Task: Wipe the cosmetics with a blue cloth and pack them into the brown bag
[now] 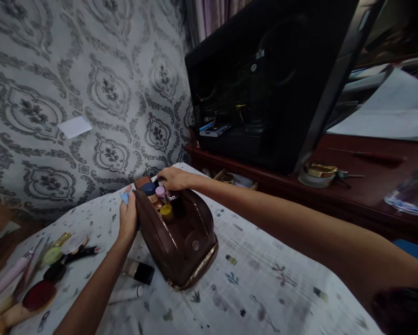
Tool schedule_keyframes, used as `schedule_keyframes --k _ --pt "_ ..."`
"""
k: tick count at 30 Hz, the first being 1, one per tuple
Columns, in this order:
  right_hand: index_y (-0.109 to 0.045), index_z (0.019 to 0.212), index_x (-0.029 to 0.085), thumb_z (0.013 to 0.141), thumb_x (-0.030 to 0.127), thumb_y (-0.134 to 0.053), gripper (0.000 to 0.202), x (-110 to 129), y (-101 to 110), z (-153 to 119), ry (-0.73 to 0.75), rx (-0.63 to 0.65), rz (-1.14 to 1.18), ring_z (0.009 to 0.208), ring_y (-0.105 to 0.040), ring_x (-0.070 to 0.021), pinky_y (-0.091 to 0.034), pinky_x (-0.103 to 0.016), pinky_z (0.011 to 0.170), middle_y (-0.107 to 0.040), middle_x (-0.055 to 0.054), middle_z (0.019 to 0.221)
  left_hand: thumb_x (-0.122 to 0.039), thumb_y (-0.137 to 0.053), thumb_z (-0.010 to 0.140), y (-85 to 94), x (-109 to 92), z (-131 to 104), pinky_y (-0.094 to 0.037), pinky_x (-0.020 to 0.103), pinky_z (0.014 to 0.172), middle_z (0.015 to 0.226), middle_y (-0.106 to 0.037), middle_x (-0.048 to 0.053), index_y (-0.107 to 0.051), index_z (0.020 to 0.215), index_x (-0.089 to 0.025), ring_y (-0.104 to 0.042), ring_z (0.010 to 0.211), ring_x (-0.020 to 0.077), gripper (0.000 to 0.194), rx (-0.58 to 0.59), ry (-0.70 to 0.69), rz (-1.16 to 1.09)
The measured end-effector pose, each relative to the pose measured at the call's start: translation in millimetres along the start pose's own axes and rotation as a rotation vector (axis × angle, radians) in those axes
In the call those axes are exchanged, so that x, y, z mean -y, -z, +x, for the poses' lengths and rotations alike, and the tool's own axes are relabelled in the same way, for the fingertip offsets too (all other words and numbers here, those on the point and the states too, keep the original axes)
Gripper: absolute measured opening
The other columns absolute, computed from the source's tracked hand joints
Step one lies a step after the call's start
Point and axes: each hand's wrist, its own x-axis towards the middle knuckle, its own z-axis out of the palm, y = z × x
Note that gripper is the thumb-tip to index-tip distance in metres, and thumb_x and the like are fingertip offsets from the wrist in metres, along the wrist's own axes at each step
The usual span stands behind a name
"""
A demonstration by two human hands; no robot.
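Observation:
A brown makeup bag (188,228) lies unzipped on the patterned cloth, its gold zipper spread wide. Inside are a jar with a dark blue lid (148,188), a pink-capped bottle (160,191) and a yellow-capped container (166,212). My left hand (128,218) is closed against the bag's left side, steadying it. A small light-blue piece (124,197), perhaps a wipe, shows at its fingers. Across the opening, my right hand (174,178) bends its fingers down into the bag's far end; what they grip is hidden.
Several brushes and cosmetics, including a dark red compact (39,295), lie at the left. A black-capped bottle (144,273) stays beside the bag. A black screen (258,88) stands on the wooden desk (366,163) at the right, near a gold-lidded jar (317,175).

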Motion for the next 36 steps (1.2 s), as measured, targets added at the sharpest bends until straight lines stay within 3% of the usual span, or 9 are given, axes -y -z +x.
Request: schedule_keyframes --k 6,11,14,17,24,36 --pt "-0.065 0.124 0.014 0.091 0.025 -0.054 0.037 0 -2 -2 -0.016 -0.006 -0.032 0.111 -0.067 -0.0256 -0.051 -0.027 0.082 -0.070 -0.015 0.122 -0.063 -0.046 0.092 3.2 -2 -1 -0.032 0.040 0.118 0.140 -0.059 0.012 -0.057 0.135 -0.019 -0.051 0.134 0.0267 0.063 0.012 0.030 0.000" --pt "-0.065 0.122 0.012 0.090 0.021 -0.057 0.035 15 2 0 0.009 -0.032 -0.102 0.118 -0.063 -0.0300 -0.051 -0.035 0.091 -0.063 -0.019 0.130 -0.066 -0.050 0.088 17.1 -1 2 -0.040 0.041 0.111 0.131 -0.065 0.010 -0.061 0.129 -0.021 -0.058 0.125 0.0273 0.061 0.034 0.057 -0.035" --pt "-0.067 0.118 0.014 0.090 0.019 -0.058 0.030 30 1 12 0.136 -0.027 -0.207 0.126 -0.056 -0.0309 -0.046 -0.041 0.101 -0.062 -0.017 0.133 -0.067 -0.054 0.084 21.8 -3 5 -0.042 0.043 0.109 0.120 -0.069 0.010 -0.065 0.119 -0.019 -0.061 0.119 0.0281 0.060 0.057 0.068 -0.072" --pt "-0.066 0.117 0.017 0.088 0.020 -0.062 0.029 40 -6 27 0.264 0.050 -0.288 0.121 -0.059 -0.0292 -0.047 -0.043 0.100 -0.065 -0.014 0.129 -0.067 -0.057 0.081 23.8 -3 7 -0.044 0.043 0.106 0.116 -0.069 0.011 -0.064 0.116 -0.017 -0.062 0.116 0.0286 0.061 0.071 0.080 -0.106" --pt "-0.060 0.122 0.018 0.082 0.015 -0.067 0.041 37 -22 34 0.304 0.042 -0.277 0.119 -0.061 -0.0269 -0.049 -0.042 0.097 -0.064 -0.014 0.129 -0.067 -0.056 0.082 28.5 6 9 -0.039 0.044 0.109 0.121 -0.066 0.013 -0.061 0.119 -0.016 -0.058 0.120 0.0288 0.063 0.082 0.002 -0.029" --pt "-0.063 0.121 0.021 0.081 0.019 -0.071 0.042 31 -9 17 0.332 0.046 -0.273 0.114 -0.062 -0.0256 -0.048 -0.034 0.090 -0.069 -0.009 0.122 -0.063 -0.056 0.083 35.1 -8 4 -0.045 0.040 0.102 0.115 -0.070 0.010 -0.062 0.122 -0.017 -0.064 0.110 0.0264 0.061 0.075 0.037 0.045"
